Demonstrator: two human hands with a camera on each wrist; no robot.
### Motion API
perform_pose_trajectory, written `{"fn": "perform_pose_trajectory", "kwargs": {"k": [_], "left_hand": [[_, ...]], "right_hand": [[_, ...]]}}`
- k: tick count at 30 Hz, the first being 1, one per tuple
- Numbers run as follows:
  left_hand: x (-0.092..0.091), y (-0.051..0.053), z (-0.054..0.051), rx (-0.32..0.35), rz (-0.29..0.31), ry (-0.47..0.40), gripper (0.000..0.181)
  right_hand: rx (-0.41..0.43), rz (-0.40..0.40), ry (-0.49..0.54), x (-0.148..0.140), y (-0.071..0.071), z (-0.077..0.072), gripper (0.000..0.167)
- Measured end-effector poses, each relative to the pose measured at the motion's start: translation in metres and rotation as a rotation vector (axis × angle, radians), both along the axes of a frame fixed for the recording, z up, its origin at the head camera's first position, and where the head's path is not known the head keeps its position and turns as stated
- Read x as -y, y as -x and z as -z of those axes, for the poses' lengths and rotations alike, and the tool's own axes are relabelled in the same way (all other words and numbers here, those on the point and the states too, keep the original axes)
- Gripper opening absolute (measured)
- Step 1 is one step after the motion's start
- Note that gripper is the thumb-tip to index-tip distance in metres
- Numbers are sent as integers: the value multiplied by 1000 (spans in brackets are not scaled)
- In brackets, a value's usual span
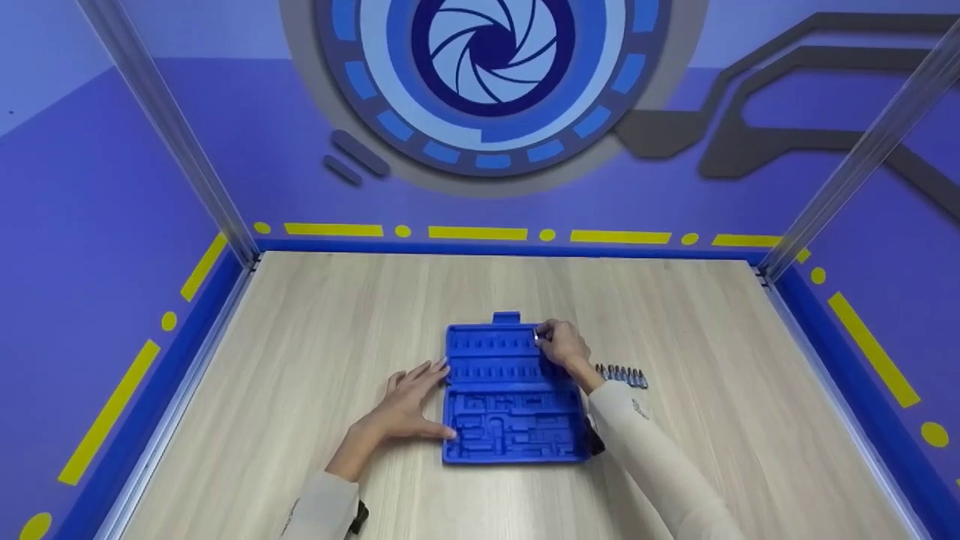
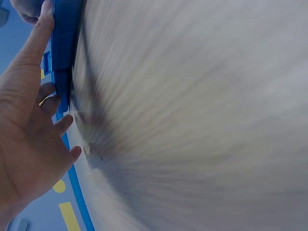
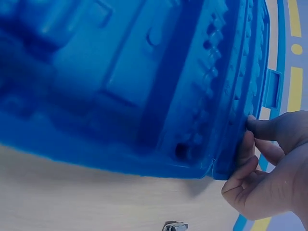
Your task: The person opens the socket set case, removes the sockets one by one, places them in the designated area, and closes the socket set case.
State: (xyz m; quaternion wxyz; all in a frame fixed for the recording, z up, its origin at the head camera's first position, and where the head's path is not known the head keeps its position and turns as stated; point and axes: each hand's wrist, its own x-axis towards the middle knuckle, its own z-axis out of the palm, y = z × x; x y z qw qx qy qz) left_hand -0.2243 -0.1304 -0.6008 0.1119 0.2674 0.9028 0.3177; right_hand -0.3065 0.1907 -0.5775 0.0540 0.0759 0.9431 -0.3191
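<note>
A blue plastic tool case (image 1: 514, 386) lies unfolded on the table, its moulded slots facing up. My left hand (image 1: 405, 405) is at its left side with fingers spread; the thumb touches the lower-left rim and the fingertips reach the upper-left edge. My right hand (image 1: 564, 345) is at the upper-right corner, pinching a small shiny metal piece (image 1: 537, 337), likely a socket, over the top row of slots. In the right wrist view, the fingers mostly hide that piece. Just right of the case stands a row of several small metal sockets (image 1: 621, 375).
The wood-grain table (image 1: 337, 315) carries the case and sockets. Blue printed walls (image 1: 480, 210) with metal corner posts enclose the back and sides. A latch tab (image 1: 506, 317) juts from the case's far edge. One socket (image 3: 174, 226) shows at the bottom of the right wrist view.
</note>
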Motion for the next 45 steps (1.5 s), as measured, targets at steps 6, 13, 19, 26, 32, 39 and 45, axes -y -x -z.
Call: {"fn": "perform_pose_trajectory", "kwargs": {"k": [6,13,19,26,32,39,45], "left_hand": [[0,0,-1,-3,-3,1,115],[0,0,1,-3,-1,5,115],[1,-2,3,1,-5,6,115],[-1,-2,0,5,-4,8,114],[-1,-1,-1,-1,5,5,114],[0,-1,0,-8,23,2,114],[0,0,0,-13,15,5,115]], "right_hand": [[-36,-4,66,-1,-2,-1,17],[-65,-8,62,-2,-10,2,14],[-196,-11,271,-11,-10,16,15],[-265,-21,583,-26,-13,14,15],[-178,-82,555,-38,-23,0,13],[-176,-199,454,-56,-34,-5,29],[-114,-206,488,-76,-38,-8,40]]}}
